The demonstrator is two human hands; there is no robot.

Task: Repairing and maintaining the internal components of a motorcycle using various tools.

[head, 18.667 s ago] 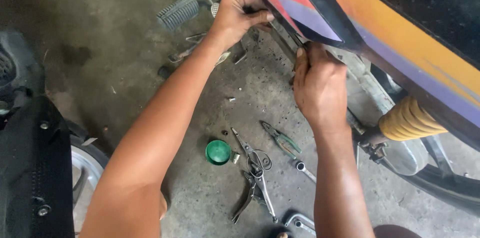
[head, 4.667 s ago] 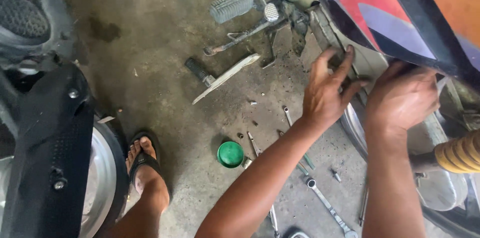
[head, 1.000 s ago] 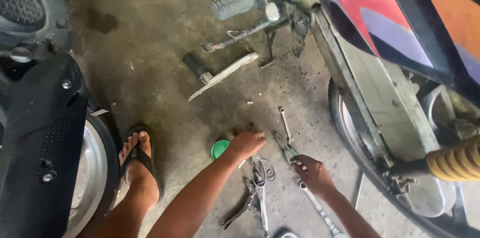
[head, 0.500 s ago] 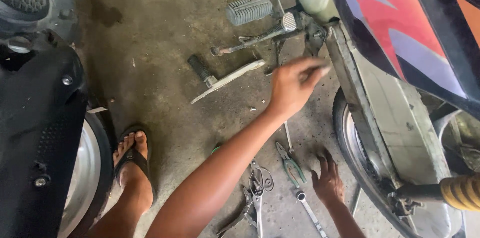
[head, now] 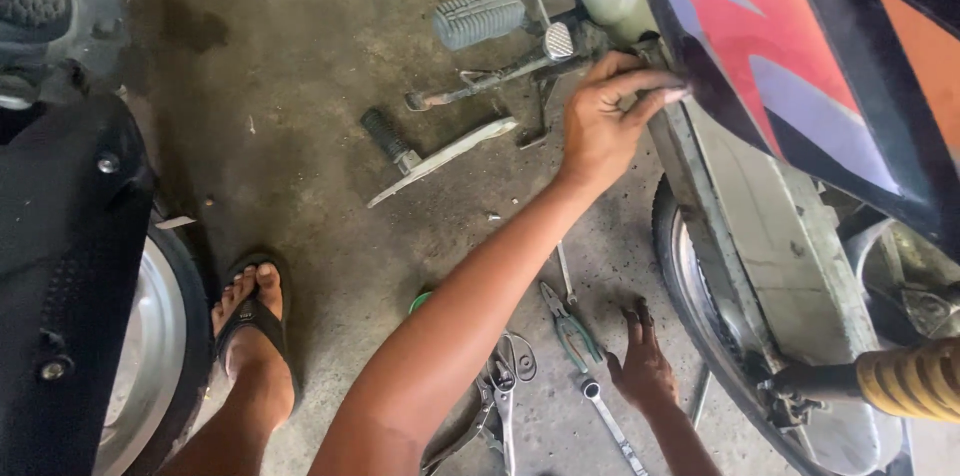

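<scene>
While left hand [head: 606, 116] pinches fairing [head: 790, 66], right hand [head: 643, 371] rests on floor [head: 320, 116].

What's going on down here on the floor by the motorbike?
A person crouches beside a motorbike. The left hand reaches up, fingertips pinched at the lower edge of the coloured side panel. The right hand rests on the concrete floor among loose tools, next to green-handled pliers and a wrench. A sandalled foot stands nearby.

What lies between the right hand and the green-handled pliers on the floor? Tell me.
Nothing visible. The right hand rests on bare concrete just right of the pliers, with only open floor between them; a wrench lies below, out of the way.
</scene>
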